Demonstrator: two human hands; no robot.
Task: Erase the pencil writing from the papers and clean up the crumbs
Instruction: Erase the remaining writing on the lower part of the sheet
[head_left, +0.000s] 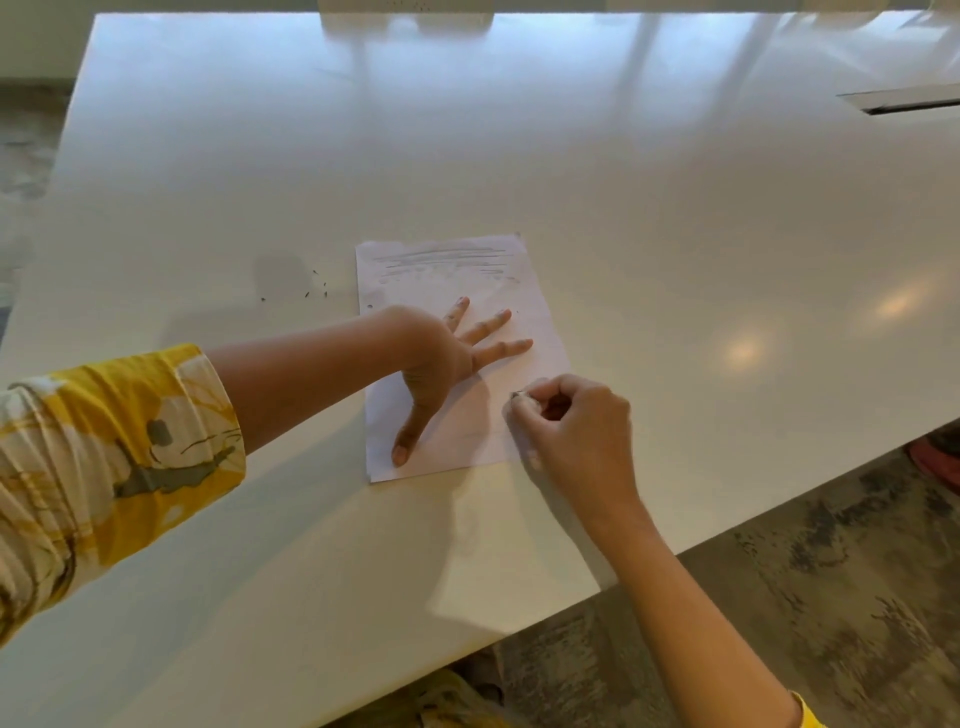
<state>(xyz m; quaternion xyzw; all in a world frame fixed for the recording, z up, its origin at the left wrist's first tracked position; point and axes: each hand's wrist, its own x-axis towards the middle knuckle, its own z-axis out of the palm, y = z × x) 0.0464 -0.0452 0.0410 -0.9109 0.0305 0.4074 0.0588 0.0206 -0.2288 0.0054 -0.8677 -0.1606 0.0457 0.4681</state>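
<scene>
Crumbs (314, 288) left of paper (524, 306)

White table (623, 218), mottled floor (831, 597)

The right hand (571, 415) hides nearly all of the eraser (517, 396).

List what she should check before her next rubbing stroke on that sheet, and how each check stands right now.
1. Paper pinned flat by left hand: ok.
2. Eraser gripped in right hand: ok; only its tip shows.
3. Eraser over remaining writing: not ok; the pencil lines sit at the far end.
4. Crumbs cleared from table: not ok.
5. Paper free of tears: cannot tell.
</scene>
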